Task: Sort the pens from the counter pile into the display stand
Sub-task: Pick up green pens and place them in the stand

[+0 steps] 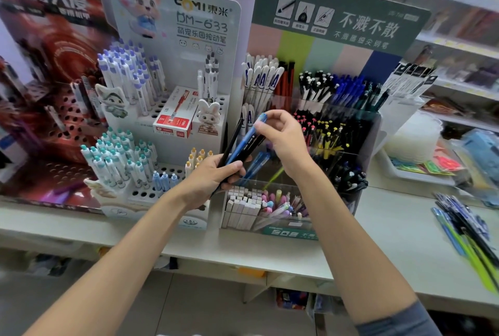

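My left hand grips a small bunch of pens, black and blue ones, fanned upward in front of the display stand. My right hand pinches the top end of a blue pen from that bunch, fingers curled round its cap. The clear stand has tiered compartments holding white, red, black and blue pens at the back, and pastel pens and white erasers in the front row. A pile of pens, blue, green and dark, lies on the counter at the far right.
A white cartoon-themed pen rack with holes stands left of the clear stand, carrying a red pen box. A red rack stands further left. A tray with packets sits at the right. Shelves run behind and below the counter.
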`<state>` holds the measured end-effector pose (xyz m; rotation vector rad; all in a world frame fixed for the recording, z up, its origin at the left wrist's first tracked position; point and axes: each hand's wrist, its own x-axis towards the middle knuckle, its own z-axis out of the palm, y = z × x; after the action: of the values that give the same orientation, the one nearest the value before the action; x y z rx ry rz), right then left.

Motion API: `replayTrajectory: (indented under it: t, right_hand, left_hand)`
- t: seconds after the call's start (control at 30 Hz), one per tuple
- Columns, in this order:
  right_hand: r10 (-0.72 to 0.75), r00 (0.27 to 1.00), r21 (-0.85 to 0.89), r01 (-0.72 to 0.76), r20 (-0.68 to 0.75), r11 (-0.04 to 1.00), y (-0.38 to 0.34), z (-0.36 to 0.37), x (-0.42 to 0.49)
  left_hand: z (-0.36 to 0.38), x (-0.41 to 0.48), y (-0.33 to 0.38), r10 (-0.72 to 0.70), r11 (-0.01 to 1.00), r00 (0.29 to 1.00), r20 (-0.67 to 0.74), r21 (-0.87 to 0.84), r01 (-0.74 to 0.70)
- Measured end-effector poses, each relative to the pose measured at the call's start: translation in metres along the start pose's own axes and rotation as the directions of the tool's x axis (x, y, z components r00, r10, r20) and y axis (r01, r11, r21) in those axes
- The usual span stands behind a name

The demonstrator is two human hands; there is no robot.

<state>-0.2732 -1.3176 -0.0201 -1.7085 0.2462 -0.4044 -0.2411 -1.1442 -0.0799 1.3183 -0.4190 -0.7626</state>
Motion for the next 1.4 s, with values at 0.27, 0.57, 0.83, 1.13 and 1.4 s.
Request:
replayTrajectory:
  t: [0.27, 0.57, 0.83, 1.13, 1.4]
  right_hand:
    - [-0.281, 0.831, -0.105, 0.263, -0.480, 0.959, 0.000, -0.026, 0.000]
    - [-0.342, 0.939, -0.608, 0.249, -0.039, 0.754, 0.064, 0.006, -0.019]
    - [-0.205, 0.967, -0.387, 0.132, -0.154, 0.912, 0.035, 0.007, -0.043]
    - [-0.107, 0.990, -0.277, 0.079, -0.088, 0.958, 0.011, -0.060, -0.055]
    - [-0.202, 0.979, -0.317, 0.197, 0.018, 0.928, -0.003, -0.145, -0.043]
  left_hand:
    - [-0.021, -0.005, -0.010, 0.044, 0.996, 0.977, -0.208, 0.090, -0.025]
    - [-0.012, -0.006, -0.002, 0.007, 0.998, 0.984, -0.175, -0.063, -0.018]
    - [0.006, 0.002, 0.000, 0.034, 0.995, 0.999, -0.027, 0.090, -0.032]
    - [0.077, 0.025, 0.006, -0.061, 0.980, 0.952, 0.300, 0.198, 0.000]
    - [0.157, 0.068, 0.009, -0.006, 0.980, 0.909, 0.417, 0.185, -0.079]
